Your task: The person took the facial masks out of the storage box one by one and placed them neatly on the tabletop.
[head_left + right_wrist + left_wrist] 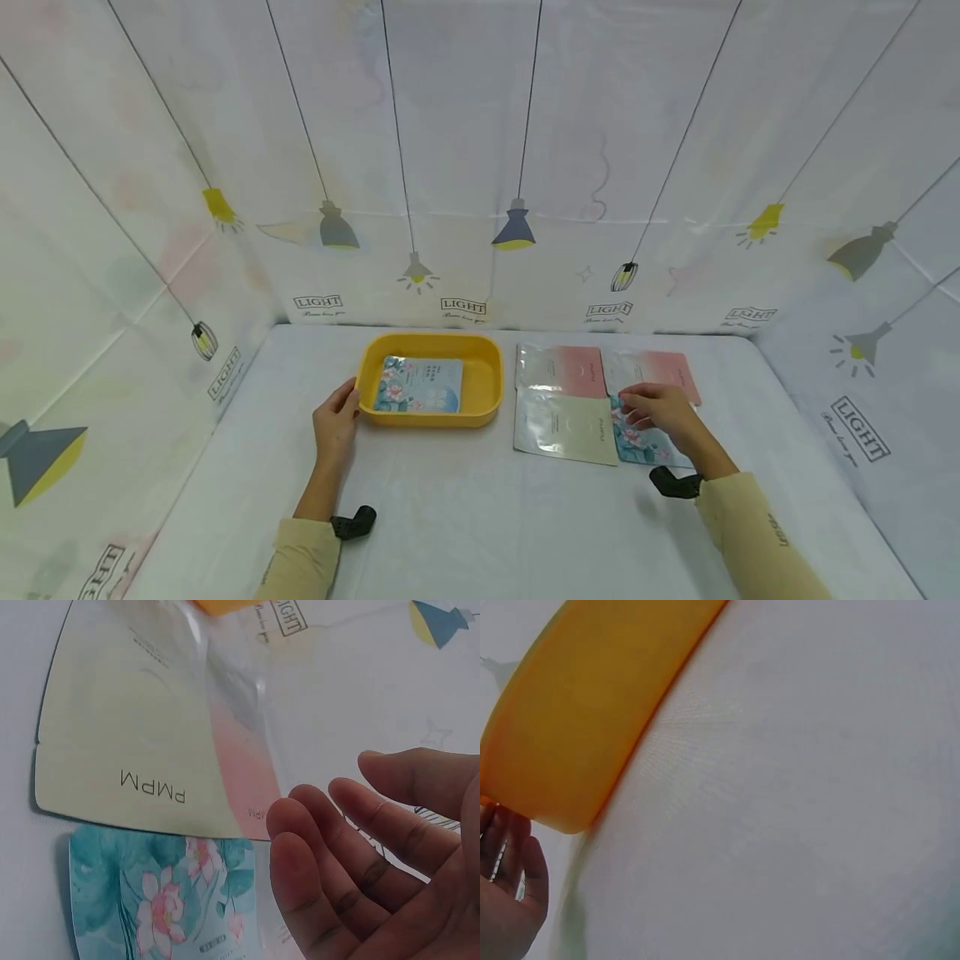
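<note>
My left hand (335, 423) is at the left end of a yellow plastic tray (491, 392), its fingertips touching the end wall near the rim. In the left wrist view, fairly straight fingers meet the tray (592, 712). A blue packet with pink lotus flowers (420, 385) lies flat inside. My right hand (663, 408) hovers over a second lotus packet (645, 442), partly covering it in the head view. Loosely bent, its fingers hold nothing in the right wrist view, where the lotus packet (161, 900) lies beside a cream packet marked PMPM (127, 720).
Two pink-and-silver packets (581, 371) lie side by side behind the cream packet (566, 429) and the lotus one, forming a block right of the tray. A white cloth (465, 517) covers the table. Behind stands a white curtain (450, 167) printed with lamps.
</note>
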Action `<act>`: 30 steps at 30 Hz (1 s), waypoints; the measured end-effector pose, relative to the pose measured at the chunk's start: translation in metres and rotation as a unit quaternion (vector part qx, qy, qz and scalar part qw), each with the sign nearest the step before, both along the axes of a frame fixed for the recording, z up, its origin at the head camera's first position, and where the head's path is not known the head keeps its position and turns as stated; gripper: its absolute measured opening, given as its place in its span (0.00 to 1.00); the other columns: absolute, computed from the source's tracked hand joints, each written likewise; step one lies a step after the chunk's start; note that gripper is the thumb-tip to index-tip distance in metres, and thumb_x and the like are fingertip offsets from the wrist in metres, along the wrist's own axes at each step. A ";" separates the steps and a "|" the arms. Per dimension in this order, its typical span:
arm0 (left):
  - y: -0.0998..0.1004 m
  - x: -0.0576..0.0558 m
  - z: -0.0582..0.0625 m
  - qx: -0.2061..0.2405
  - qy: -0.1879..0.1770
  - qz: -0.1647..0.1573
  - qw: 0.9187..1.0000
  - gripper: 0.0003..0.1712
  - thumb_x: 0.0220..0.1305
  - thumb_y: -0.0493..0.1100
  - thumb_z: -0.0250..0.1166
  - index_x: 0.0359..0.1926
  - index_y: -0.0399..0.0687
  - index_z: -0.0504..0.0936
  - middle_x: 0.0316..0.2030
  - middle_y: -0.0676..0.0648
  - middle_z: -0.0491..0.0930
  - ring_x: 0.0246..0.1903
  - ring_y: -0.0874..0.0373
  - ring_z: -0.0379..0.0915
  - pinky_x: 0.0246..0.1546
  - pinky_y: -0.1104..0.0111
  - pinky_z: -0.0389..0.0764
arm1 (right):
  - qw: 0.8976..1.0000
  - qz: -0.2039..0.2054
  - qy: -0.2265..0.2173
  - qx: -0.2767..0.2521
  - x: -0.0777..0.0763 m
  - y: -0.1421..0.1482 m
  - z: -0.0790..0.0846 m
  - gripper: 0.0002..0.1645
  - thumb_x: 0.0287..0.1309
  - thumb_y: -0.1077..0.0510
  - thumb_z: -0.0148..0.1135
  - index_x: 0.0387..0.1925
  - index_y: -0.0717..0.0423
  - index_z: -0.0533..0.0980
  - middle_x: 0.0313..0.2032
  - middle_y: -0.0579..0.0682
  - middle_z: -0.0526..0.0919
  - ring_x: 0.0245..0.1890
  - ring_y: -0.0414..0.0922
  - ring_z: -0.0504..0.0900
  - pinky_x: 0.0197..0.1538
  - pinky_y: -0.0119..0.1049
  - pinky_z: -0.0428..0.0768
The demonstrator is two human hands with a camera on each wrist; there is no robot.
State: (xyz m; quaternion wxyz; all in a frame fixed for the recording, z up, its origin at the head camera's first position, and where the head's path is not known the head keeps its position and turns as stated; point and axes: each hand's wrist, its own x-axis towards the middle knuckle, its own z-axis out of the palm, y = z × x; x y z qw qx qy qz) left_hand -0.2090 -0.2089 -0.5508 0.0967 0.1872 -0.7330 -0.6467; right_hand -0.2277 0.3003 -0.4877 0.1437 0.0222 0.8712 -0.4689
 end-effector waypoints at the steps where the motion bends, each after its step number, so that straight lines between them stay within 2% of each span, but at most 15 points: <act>1: 0.000 0.000 0.000 0.000 0.000 0.000 1.000 0.24 0.73 0.49 0.55 0.66 0.48 0.73 0.64 0.46 0.74 0.57 0.57 0.71 0.41 0.87 0.76 | 1.000 -0.001 0.001 -0.005 -0.001 -0.003 0.000 0.31 0.69 0.46 0.55 0.58 0.69 0.72 0.46 0.66 0.82 0.40 0.53 0.83 0.45 0.40 0.84; 4: 0.001 0.002 0.001 0.001 -0.003 0.000 1.000 0.24 0.73 0.49 0.55 0.65 0.47 0.73 0.64 0.46 0.74 0.59 0.56 0.70 0.39 0.90 0.74 | 1.000 -0.005 0.005 -0.018 -0.004 -0.011 0.000 0.29 0.69 0.48 0.54 0.58 0.69 0.72 0.46 0.68 0.82 0.38 0.51 0.83 0.45 0.41 0.85; 8: 0.001 0.002 0.002 -0.005 0.000 -0.006 1.000 0.24 0.73 0.50 0.55 0.65 0.47 0.73 0.64 0.46 0.73 0.60 0.55 0.70 0.40 0.90 0.74 | 0.998 -0.035 0.012 -0.046 -0.010 -0.022 0.002 0.27 0.71 0.50 0.52 0.60 0.68 0.71 0.47 0.69 0.81 0.36 0.48 0.83 0.42 0.37 0.85; 11: 0.000 0.000 0.002 -0.013 0.002 -0.005 1.000 0.25 0.72 0.51 0.55 0.65 0.47 0.74 0.64 0.46 0.74 0.60 0.55 0.70 0.40 0.90 0.74 | 0.995 -0.062 0.009 -0.076 -0.014 -0.032 0.008 0.28 0.71 0.50 0.52 0.63 0.66 0.69 0.48 0.65 0.81 0.36 0.46 0.83 0.41 0.32 0.85; 16: 0.000 -0.001 0.001 -0.019 0.000 0.001 1.000 0.25 0.72 0.52 0.55 0.64 0.47 0.74 0.63 0.46 0.74 0.58 0.55 0.71 0.39 0.91 0.73 | 0.989 -0.081 -0.015 -0.120 -0.020 -0.050 0.018 0.30 0.71 0.49 0.52 0.67 0.62 0.65 0.49 0.60 0.80 0.39 0.45 0.83 0.43 0.30 0.84; 19: 0.000 -0.001 0.002 -0.021 0.000 0.000 1.000 0.25 0.72 0.51 0.55 0.64 0.46 0.74 0.63 0.45 0.75 0.57 0.55 0.71 0.39 0.90 0.73 | 0.987 -0.081 -0.020 -0.136 -0.024 -0.061 0.022 0.30 0.70 0.50 0.53 0.67 0.61 0.65 0.47 0.58 0.80 0.38 0.45 0.83 0.43 0.30 0.84; 24: -0.001 0.000 0.003 -0.022 -0.011 -0.003 1.000 0.24 0.72 0.50 0.56 0.64 0.47 0.74 0.63 0.45 0.75 0.57 0.56 0.71 0.40 0.90 0.74 | 0.985 -0.055 -0.030 -0.162 -0.031 -0.079 0.028 0.27 0.70 0.53 0.54 0.66 0.60 0.66 0.44 0.57 0.81 0.36 0.44 0.83 0.41 0.31 0.84; 27: -0.001 0.001 0.004 -0.021 -0.011 -0.003 1.000 0.24 0.72 0.50 0.56 0.64 0.46 0.74 0.63 0.45 0.75 0.57 0.56 0.71 0.39 0.90 0.73 | 0.985 -0.041 -0.033 -0.166 -0.035 -0.090 0.031 0.28 0.69 0.54 0.54 0.66 0.62 0.65 0.46 0.60 0.81 0.37 0.46 0.84 0.42 0.33 0.84; 30: -0.001 0.001 0.005 -0.021 -0.005 -0.005 1.000 0.24 0.72 0.49 0.56 0.64 0.44 0.74 0.63 0.44 0.74 0.57 0.55 0.70 0.39 0.91 0.73 | 0.986 -0.026 -0.037 -0.160 -0.037 -0.100 0.034 0.30 0.69 0.54 0.55 0.67 0.63 0.63 0.51 0.63 0.79 0.42 0.51 0.84 0.45 0.36 0.84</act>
